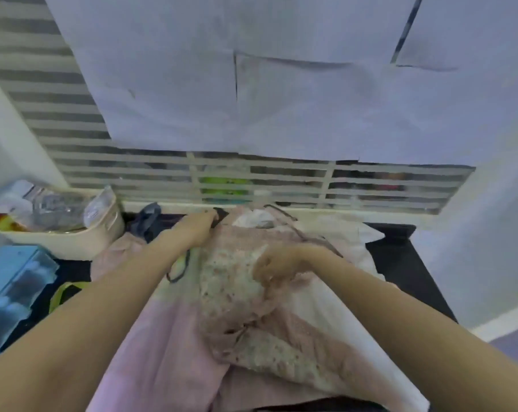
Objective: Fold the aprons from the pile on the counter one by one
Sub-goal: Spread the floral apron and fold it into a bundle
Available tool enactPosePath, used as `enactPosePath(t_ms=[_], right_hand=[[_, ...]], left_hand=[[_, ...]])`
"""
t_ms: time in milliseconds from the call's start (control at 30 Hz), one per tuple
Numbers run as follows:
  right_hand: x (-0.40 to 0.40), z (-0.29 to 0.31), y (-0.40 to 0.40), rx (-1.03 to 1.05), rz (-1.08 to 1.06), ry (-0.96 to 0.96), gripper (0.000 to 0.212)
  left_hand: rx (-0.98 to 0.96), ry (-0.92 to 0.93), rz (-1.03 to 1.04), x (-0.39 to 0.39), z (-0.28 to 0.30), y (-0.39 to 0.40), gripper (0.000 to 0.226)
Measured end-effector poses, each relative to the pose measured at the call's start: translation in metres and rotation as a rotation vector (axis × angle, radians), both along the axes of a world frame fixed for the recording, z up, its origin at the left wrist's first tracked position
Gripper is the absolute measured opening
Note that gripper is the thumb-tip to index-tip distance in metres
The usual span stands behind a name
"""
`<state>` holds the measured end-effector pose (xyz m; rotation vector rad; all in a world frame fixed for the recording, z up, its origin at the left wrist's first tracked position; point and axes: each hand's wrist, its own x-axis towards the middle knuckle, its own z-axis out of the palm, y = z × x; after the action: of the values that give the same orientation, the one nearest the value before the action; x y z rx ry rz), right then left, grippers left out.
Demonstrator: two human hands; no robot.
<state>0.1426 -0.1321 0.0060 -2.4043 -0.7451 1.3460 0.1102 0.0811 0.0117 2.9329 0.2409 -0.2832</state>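
a person stands at the dark counter (400, 257) over a heap of aprons (168, 337), the floral apron (237, 281) on top with its length running from the far edge back toward the body. the left hand (196, 228) reaches farther, to the apron's far end, fingers curled on what looks like a dark strap (220, 215). the right hand (277, 261), nearer and over the apron's middle, pinches a bunch of floral cloth. a cream tub (73, 239) of clutter sits at the left
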Motion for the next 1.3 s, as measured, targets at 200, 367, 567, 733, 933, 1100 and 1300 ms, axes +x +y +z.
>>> enactPosePath(t_ms=[200, 367, 567, 733, 933, 1100, 1300], right_hand=[[0.035, -0.025, -0.052, -0.064, -0.316, -0.342, 0.028], [0.044, -0.084, -0.08, -0.158, -0.453, -0.441, 0.075], [0.038, -0.124, -0.083, -0.173, -0.281, -0.412, 0.096], [0.036, -0.108, -0.074, -0.209, -0.233, -0.61, 0.015], [0.044, 0.035, 0.016, 0.553, -0.621, -0.933, 0.027], [-0.042, 0.102, 0.163, 1.023, -0.167, -0.843, 0.026], [-0.111, 0.042, 0.215, 0.697, 0.646, -0.631, 0.05]], left_hand=[[-0.174, 0.146, -0.14, -0.015, -0.062, -0.051, 0.035], [0.098, 0.134, -0.255, -0.011, -0.082, -0.116, 0.075], [0.397, 0.055, -0.404, 0.007, -0.094, -0.119, 0.05], [-0.008, 0.035, -0.374, 0.016, -0.06, -0.093, 0.015], [-0.537, -0.144, -0.071, -0.022, 0.007, -0.012, 0.012], [-0.574, -0.262, 0.304, -0.09, 0.028, 0.064, 0.037], [-0.373, 0.458, 0.496, -0.211, -0.016, 0.158, 0.045]])
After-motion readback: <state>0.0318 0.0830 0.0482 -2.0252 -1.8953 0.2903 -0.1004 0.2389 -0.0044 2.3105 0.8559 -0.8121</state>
